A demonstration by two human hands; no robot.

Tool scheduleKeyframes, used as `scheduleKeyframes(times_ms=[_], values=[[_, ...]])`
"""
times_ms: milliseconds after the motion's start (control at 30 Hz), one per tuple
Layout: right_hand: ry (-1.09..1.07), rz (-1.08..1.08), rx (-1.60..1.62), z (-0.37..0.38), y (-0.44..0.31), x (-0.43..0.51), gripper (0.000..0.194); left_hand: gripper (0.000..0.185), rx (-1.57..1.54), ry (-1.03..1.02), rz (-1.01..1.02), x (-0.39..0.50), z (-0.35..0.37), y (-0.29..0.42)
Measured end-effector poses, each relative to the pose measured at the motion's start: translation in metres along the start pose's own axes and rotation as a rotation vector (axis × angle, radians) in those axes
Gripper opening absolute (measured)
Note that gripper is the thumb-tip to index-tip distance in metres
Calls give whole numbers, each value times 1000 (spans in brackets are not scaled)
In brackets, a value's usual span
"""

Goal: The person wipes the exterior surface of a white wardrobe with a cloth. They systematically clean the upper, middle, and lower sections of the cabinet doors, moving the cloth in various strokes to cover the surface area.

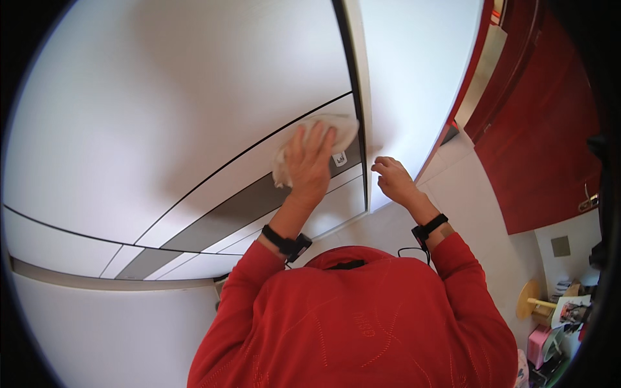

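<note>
My left hand (310, 162) lies flat with fingers spread on a pale cloth (342, 130), pressing it against a white panel door (233, 174). The cloth lies over the door's white and grey bands near its right edge. Just right of the cloth's lower part, a small white sticker (339, 159) sits on the grey band (233, 213). To the right, my right hand (393, 177) is raised beside the white wall (412, 72) with its fingers loosely curled and nothing in them. Whether its fingertips touch the wall I cannot tell.
A red door (543, 145) with a metal handle (588, 202) stands at the right. Pale floor tiles (465, 194) run below it. At the lower right are a round wooden piece (526, 299), a pink container (538, 345) and other household items. A dark strip (356, 72) edges the white panel door.
</note>
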State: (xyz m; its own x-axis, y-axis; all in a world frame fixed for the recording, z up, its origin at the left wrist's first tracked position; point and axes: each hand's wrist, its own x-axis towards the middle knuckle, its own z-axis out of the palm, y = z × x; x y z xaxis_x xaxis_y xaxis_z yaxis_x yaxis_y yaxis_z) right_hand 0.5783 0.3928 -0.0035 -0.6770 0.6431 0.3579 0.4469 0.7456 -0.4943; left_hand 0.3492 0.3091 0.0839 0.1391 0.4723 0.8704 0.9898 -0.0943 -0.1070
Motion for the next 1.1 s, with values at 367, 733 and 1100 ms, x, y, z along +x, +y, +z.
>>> scheduleKeyframes(times_ms=[367, 733, 1100], values=[[-127, 20, 65, 14, 18, -5, 35, 41, -505, -248, 189, 15, 5, -10], [-266, 63, -3, 3, 2, 3, 43, 46, 139, 23, -46, -103, -171, -167], [-246, 186, 98, -23, -21, 15, 42, 62, 404, 666, -776, -62, -298, -248]])
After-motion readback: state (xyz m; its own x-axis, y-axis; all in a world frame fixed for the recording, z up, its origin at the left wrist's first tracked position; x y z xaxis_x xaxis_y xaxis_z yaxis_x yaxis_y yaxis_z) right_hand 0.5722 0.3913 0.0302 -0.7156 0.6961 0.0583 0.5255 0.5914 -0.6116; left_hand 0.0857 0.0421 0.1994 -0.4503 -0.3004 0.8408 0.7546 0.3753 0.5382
